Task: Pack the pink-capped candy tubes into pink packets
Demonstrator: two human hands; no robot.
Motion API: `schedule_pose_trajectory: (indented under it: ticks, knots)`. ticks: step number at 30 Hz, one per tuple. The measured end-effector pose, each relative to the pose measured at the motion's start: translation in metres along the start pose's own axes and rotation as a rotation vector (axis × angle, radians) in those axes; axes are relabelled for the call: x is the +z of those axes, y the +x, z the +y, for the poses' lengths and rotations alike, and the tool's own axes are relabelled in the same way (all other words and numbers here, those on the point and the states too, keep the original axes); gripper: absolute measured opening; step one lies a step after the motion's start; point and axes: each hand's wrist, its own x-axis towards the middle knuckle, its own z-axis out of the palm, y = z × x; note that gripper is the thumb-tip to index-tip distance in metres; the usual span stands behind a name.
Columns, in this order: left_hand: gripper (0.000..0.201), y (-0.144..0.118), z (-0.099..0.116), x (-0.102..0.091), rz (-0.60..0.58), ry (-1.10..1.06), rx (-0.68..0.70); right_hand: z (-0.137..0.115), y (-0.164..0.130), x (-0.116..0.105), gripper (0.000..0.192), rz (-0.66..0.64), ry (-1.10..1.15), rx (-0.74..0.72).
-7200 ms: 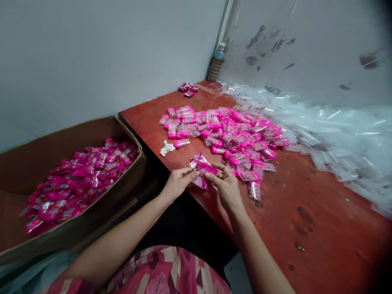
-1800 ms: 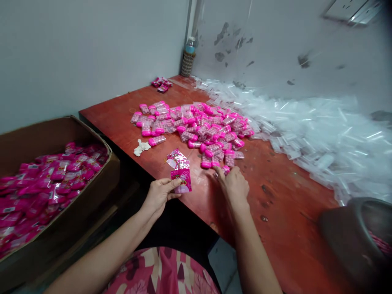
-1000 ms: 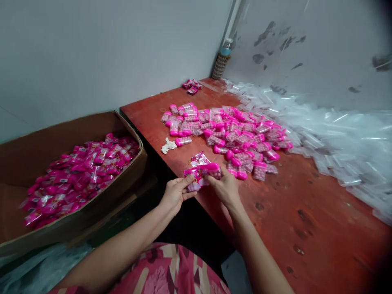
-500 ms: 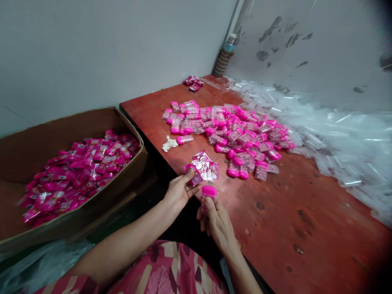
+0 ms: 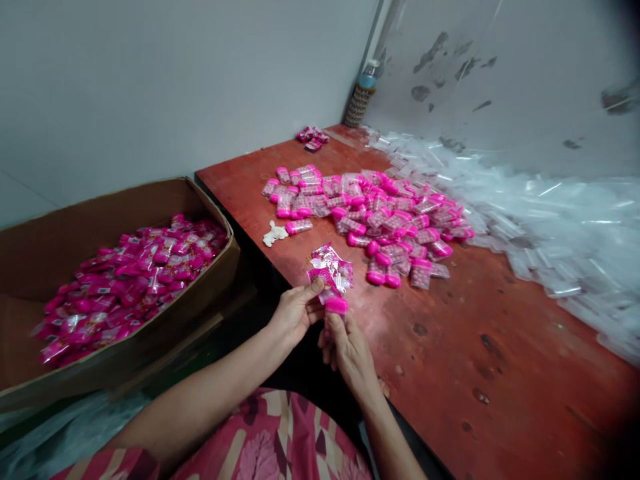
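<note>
So over on the left I've got a big brown cardboard box [image 5: 75, 233], loaded with a heap of shiny pink packets [image 5: 135, 287]. Below it there's some clear plastic film [image 5: 75, 427], kinda dim and blurry, so I can't really tell what it is. Next comes the red surface [image 5: 465, 373], and near its edge there's a crumpled white lump [image 5: 275, 234] with one pink-capped bottle [image 5: 299, 227] lying just beside it.

My left hand [image 5: 296, 313] has a pink wrapper [image 5: 325, 277] pinched between thumb and fingers, held over the edge of the surface. A few more wrappers [image 5: 345, 270] lie right behind it, one flashing silver. Way back by the wall sits a little bunch of packets [image 5: 313, 137].

My right hand [image 5: 345, 343] is wrapped around a small bottle [image 5: 336, 307], pink cap up, thumb on the front. The bottle's just beside the wrapper; can't tell from this angle if they touch, or whether the two hands do.

Behind and to the right there's a messy pile of capped bottles [image 5: 380, 217] with pinkish balls inside, and past that, in the corner, a taller bottle [image 5: 367, 77] standing in a woven holder [image 5: 358, 107]. Far right, a huge drift of clear plastic pieces [image 5: 550, 213] runs along the stained wall [image 5: 530, 73].
</note>
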Motion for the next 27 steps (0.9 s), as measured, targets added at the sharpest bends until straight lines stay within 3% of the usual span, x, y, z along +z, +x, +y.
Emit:
schedule_pose_trajectory:
  ticks: [8,16,18,23,27]
  knots:
    - [0.028,-0.006,0.003,0.001,-0.153,0.155,0.065,0.001,0.004,0.0,0.032,-0.109,0.082,0.026]
    - [0.028,-0.003,0.001,-0.004,-0.248,0.318,0.065,-0.002,0.001,0.004,0.029,0.124,-0.141,-0.064]
    - [0.026,-0.003,0.001,-0.005,-0.266,0.353,0.057,-0.004,0.001,0.003,0.03,0.084,-0.086,-0.05]
    - [0.021,-0.003,0.005,-0.006,-0.326,0.417,0.017,-0.003,0.003,0.0,0.038,-0.199,0.244,0.101]
    - [0.022,-0.001,0.007,-0.008,-0.259,0.404,0.014,0.0,0.002,0.0,0.031,-0.053,0.222,0.028]
